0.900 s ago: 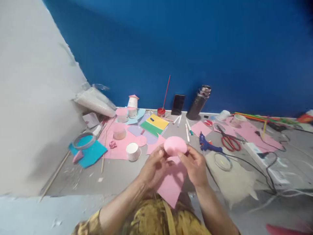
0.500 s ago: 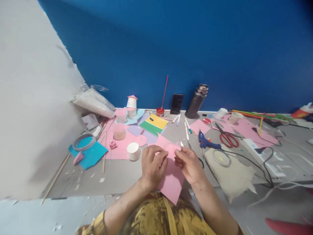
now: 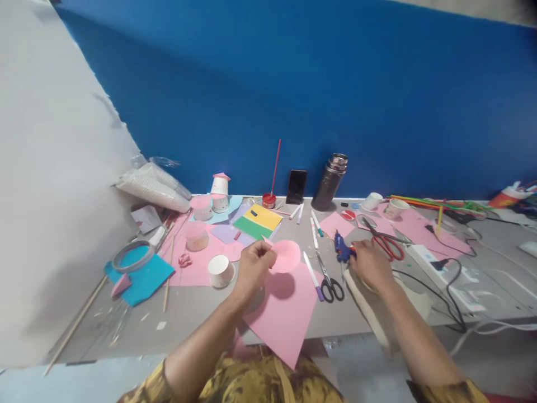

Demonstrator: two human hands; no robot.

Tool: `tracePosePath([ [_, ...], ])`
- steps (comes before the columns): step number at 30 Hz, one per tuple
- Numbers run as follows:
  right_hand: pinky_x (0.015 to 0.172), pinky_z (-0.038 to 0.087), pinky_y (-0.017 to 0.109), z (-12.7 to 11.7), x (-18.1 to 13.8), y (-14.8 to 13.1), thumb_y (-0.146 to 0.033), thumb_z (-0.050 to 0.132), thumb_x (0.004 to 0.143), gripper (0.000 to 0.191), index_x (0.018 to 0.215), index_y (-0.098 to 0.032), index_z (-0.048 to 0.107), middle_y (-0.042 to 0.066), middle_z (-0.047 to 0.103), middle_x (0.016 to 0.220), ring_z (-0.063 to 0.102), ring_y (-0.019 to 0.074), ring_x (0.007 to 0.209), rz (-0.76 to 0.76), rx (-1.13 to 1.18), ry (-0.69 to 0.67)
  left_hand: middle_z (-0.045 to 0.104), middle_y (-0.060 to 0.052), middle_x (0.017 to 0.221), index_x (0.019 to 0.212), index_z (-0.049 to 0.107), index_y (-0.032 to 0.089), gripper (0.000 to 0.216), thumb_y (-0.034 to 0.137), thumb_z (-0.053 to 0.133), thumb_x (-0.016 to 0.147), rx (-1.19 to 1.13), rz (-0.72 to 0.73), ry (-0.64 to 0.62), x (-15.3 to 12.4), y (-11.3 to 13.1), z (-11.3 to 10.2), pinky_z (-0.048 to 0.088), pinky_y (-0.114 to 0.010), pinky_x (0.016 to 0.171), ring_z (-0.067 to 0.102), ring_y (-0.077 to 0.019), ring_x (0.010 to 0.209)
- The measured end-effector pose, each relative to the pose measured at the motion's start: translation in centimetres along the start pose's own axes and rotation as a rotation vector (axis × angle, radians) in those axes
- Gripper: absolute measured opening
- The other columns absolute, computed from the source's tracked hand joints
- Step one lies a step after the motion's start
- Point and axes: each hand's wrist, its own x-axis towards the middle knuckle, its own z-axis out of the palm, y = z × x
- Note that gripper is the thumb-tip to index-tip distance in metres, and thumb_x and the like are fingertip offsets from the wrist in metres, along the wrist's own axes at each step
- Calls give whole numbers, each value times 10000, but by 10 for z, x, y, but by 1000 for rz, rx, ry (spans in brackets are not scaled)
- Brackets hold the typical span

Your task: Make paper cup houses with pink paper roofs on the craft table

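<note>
My left hand [image 3: 255, 264] pinches a round pink paper piece [image 3: 287, 256] by its left edge, above a larger pink paper sheet [image 3: 289, 319]. My right hand [image 3: 371, 263] is closed around the handle of a blue glue gun [image 3: 342, 246], whose nozzle end lies toward the left. Its cable runs off to the right. Between my hands lie small black-handled scissors [image 3: 331, 286] and a white marker with a purple end [image 3: 312, 274]. A white paper cup [image 3: 220, 271] stands to the left of my left hand.
A dark thermos flask [image 3: 329, 184] and a phone [image 3: 296, 186] stand against the blue wall. Red-handled scissors [image 3: 390, 246] and a white power strip [image 3: 438, 274] lie at right. At left are a roll of tape [image 3: 133, 256], blue paper [image 3: 145, 282] and decorated cups [image 3: 220, 193].
My right hand has let go of the pink paper and moved right onto the glue gun. My left hand keeps the round piece, while the larger sheet now lies on the table.
</note>
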Motion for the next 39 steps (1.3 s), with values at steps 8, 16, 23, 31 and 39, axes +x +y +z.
tracePosePath([
  [8, 853, 411, 408, 22, 10, 15, -148, 660, 821, 330, 1148, -158, 709, 165, 686, 1139, 590, 359, 1122, -32, -27, -54, 583, 27, 579, 563, 581, 197, 112, 255, 585, 658, 195, 126, 41, 13, -2, 22, 395, -239, 542, 506, -120, 567],
  [16, 850, 449, 379, 38, 10, 20, -173, 633, 843, 309, 1150, -134, 626, 159, 649, 1126, 607, 318, 1070, -2, 83, 101, 575, 26, 609, 657, 599, 190, 74, 240, 591, 710, 282, 61, 115, 26, -37, 7, 381, -251, 557, 510, -130, 586],
  [23, 994, 473, 417, 22, 9, 30, -176, 519, 871, 407, 1275, -127, 532, 195, 636, 1208, 597, 314, 1165, 58, 363, 552, 736, -93, 1057, 1088, 702, 177, 296, 263, 635, 813, 418, 174, 100, 10, -39, -3, 522, -387, 849, 676, -254, 952],
  [31, 876, 532, 418, -18, -31, 34, -445, 634, 889, 325, 1090, -190, 626, 171, 704, 1014, 681, 327, 977, -18, 515, 719, 601, -126, 1290, 1404, 507, 282, 683, 319, 803, 789, 739, 736, 631, -59, -44, -87, 553, -540, 938, 577, -364, 1216],
  [39, 848, 561, 392, -16, -67, -5, -468, 581, 961, 314, 1108, -201, 657, 124, 744, 1027, 724, 288, 939, -66, 815, 467, 496, -174, 1520, 1510, 400, 242, 882, 332, 791, 724, 505, 165, 393, -35, -65, -103, 493, -558, 1068, 578, -353, 1289],
])
